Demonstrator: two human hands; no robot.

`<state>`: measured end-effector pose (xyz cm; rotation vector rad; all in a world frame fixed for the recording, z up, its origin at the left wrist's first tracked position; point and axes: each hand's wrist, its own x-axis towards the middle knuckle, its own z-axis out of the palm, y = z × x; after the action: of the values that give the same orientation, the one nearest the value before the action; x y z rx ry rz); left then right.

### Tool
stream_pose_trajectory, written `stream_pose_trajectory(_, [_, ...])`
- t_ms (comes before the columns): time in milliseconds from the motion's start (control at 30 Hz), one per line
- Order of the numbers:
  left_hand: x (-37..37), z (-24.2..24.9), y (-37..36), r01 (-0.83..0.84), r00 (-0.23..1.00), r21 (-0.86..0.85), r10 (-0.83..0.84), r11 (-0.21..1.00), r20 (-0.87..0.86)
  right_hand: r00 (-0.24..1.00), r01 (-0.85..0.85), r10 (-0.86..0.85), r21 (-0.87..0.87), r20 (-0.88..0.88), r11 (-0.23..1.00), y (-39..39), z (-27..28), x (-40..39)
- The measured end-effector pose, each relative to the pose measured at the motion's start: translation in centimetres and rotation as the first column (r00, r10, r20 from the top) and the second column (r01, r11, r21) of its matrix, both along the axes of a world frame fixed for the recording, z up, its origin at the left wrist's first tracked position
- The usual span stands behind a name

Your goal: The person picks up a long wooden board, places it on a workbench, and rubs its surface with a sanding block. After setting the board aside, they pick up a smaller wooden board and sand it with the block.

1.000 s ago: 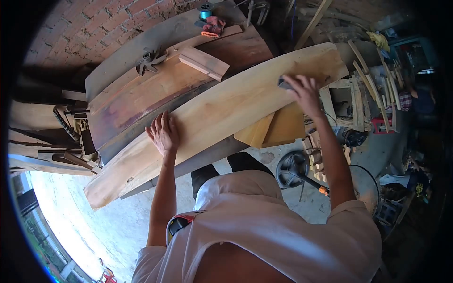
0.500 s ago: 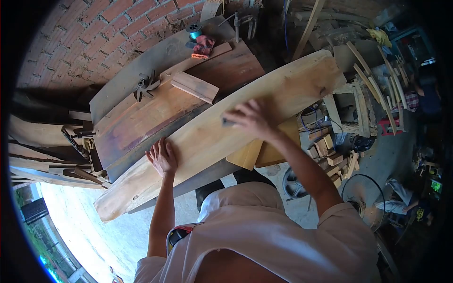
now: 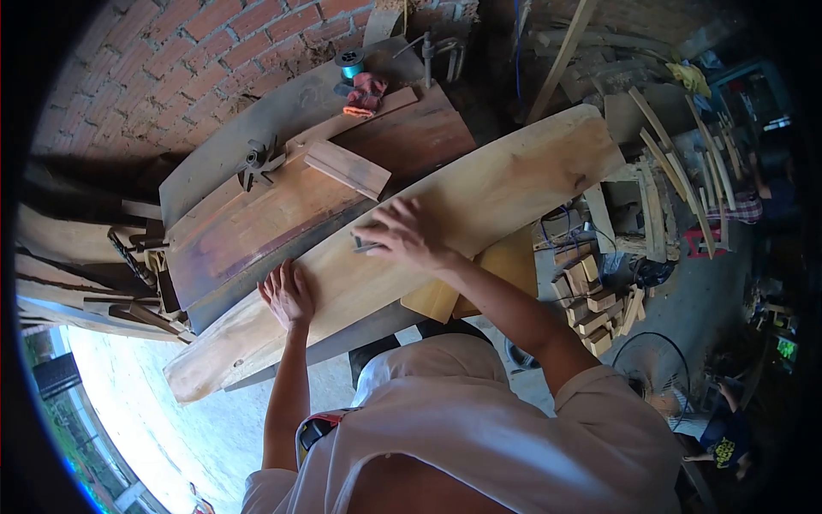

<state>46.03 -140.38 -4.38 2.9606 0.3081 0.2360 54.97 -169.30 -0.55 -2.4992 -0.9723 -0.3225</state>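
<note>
A long pale wooden board (image 3: 514, 171) lies diagonally over the bench. Fingers spread, my left hand (image 3: 288, 295) rests flat on its left part and holds nothing. My right hand (image 3: 402, 236) is on the middle of the board, its fingers over a small dark block (image 3: 363, 243) pressed to the wood. Much of the block is hidden under the palm. Just behind the board are a short wooden block (image 3: 349, 169) and a dark bladed metal part (image 3: 258, 163).
A red glove (image 3: 366, 94) and a spool of teal line (image 3: 349, 60) sit at the back, near a brick wall (image 3: 205, 51). Wood offcuts (image 3: 599, 301) and a fan (image 3: 655, 377) are to the right. Another person (image 3: 728, 437) is at the lower right.
My right hand has slid left and slightly down along the board with the dark block. My left hand stays flat on the wood. The whole view has shifted slightly.
</note>
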Motion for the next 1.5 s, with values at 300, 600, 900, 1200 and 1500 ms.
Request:
stream_pose_trajectory(300, [0.0, -0.2, 0.3, -0.013, 1.0, -0.014, 0.013, 1.0, 0.009, 0.73, 0.684, -0.649, -0.213, 0.214, 0.698, -25.0, 3.9, 9.0])
stream_pose_trajectory(600, [-0.1, -0.1, 0.2, -0.032, 0.999, -0.03, 0.032, 0.999, 0.005, 0.946, 0.324, -0.323, -0.102, 0.026, 0.941, -13.6, 2.9, 4.1])
stream_pose_trajectory(900, [0.1, -0.3, 0.4, -0.024, 1.0, 0.001, 0.024, 1.0, 0.002, 0.252, 0.942, -0.965, -0.245, 0.072, 0.228, -38.7, 2.9, 14.0])
stream_pose_trajectory(1200, [0.2, -0.5, 0.5, -0.016, 1.0, 0.007, 0.016, 1.0, -0.003, 0.908, 0.412, -0.41, -0.017, 0.082, 0.911, -16.6, 1.9, 3.8])
stream_pose_trajectory(1500, [0.1, -0.8, 0.6, -0.029, 0.999, 0.018, 0.029, 0.999, -0.021, 0.427, 0.902, -0.863, -0.196, 0.269, 0.385, -40.7, 1.1, 10.9])
